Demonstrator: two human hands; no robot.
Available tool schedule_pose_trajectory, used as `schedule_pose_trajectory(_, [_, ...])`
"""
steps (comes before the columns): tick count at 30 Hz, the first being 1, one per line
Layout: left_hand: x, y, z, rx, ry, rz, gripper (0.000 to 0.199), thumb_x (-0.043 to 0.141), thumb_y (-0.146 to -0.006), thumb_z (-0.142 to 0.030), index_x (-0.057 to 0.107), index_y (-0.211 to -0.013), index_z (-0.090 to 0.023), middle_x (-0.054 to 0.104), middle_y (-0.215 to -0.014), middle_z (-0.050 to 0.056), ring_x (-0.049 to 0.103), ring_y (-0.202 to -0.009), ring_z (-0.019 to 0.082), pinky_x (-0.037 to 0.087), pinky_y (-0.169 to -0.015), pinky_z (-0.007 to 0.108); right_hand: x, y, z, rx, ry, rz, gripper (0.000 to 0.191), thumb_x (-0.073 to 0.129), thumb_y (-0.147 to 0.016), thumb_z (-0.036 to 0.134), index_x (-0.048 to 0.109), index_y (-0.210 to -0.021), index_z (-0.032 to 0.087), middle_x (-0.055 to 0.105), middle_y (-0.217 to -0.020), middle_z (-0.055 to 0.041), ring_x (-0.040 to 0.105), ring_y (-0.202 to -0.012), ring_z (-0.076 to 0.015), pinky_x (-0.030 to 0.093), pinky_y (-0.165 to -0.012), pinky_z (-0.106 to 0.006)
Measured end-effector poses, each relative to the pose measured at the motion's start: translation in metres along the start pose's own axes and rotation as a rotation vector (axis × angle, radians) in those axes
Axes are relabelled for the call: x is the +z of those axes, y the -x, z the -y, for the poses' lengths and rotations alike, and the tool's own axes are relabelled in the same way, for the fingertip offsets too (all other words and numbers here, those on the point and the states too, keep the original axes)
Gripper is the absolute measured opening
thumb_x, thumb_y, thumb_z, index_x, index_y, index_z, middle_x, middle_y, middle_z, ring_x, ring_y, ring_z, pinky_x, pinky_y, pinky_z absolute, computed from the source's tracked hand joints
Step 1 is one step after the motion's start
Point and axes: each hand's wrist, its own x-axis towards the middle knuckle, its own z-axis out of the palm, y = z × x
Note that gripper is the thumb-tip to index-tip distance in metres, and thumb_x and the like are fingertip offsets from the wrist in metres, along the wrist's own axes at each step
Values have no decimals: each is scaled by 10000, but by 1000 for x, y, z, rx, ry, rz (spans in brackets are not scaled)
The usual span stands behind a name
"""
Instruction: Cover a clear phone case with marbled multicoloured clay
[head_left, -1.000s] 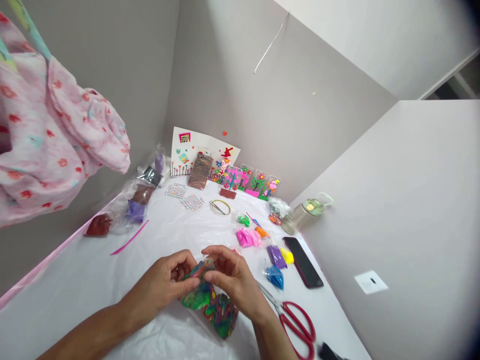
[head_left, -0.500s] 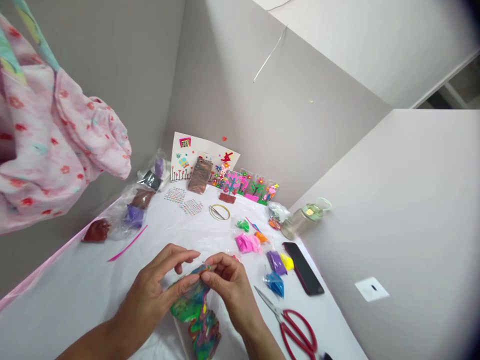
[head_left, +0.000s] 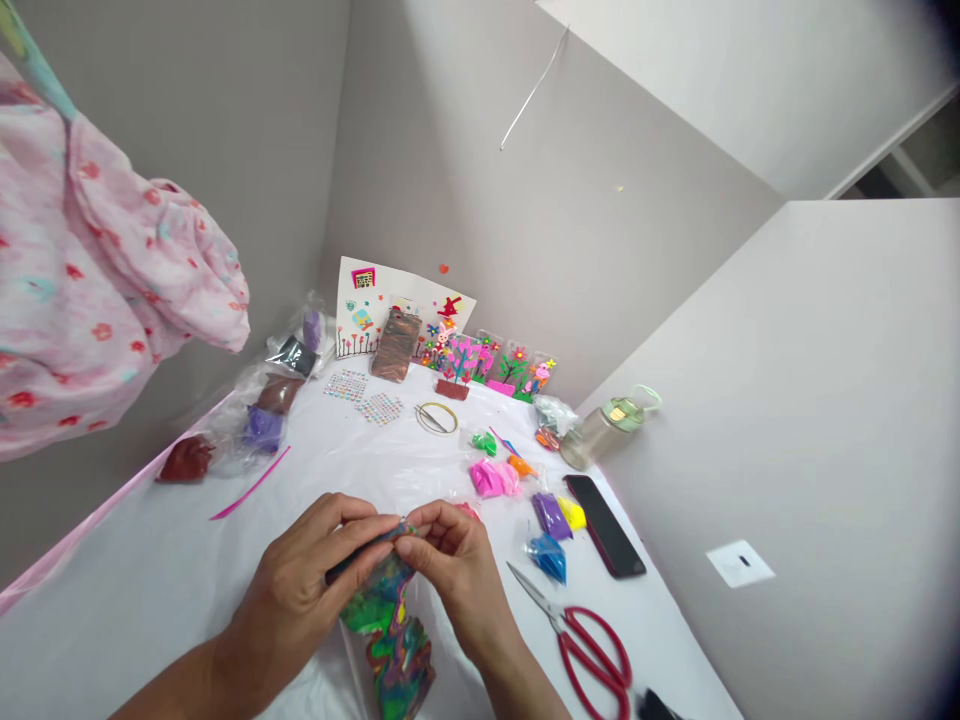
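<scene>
A flat case-like piece (head_left: 401, 660) covered in swirled green, blue, yellow and brown clay lies at the near edge of the table. My left hand (head_left: 307, 580) grips its upper left edge between thumb and fingers, the fingers lying along the dark rim. At the top right corner, my right hand (head_left: 454, 570) pinches the clay with thumb and forefinger, its fingertips close to those of my left hand. The fingers partly hide the upper end of the piece.
Red-handled scissors (head_left: 596, 655), a black phone (head_left: 606, 527) and bagged clay in blue (head_left: 547, 557), purple (head_left: 553, 515) and pink (head_left: 493, 479) lie right. A bottle (head_left: 600, 436) leans behind. More clay bags (head_left: 262, 428) sit left, below hanging pink cloth (head_left: 112, 280).
The fingers of my left hand have come down from above the piece onto its upper edge. My right hand still pinches the corner. The whole view has shifted slightly.
</scene>
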Motion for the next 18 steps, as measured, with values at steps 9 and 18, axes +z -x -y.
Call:
schedule_pose_trajectory(9, [0,1,3,104,-79,19,274,568,-970,-185,654,-1213,-277,641,-1008,28,647,-930,162,537,-796,230,0,-1,0,24,-24,1,281,911,-607,287,728,-766,145,687,-689,-2,573,-624,-102,436,-595,-204])
schedule_pose_trajectory(18, [0,2,8,196,-121,55,312,529,-977,-109,636,-1235,-249,603,-1034,36,614,-957,137,511,-815,203,-2,-2,-2,28,-42,18,265,907,-611,263,736,-772,139,704,-703,0,588,-629,-91,440,-605,-190])
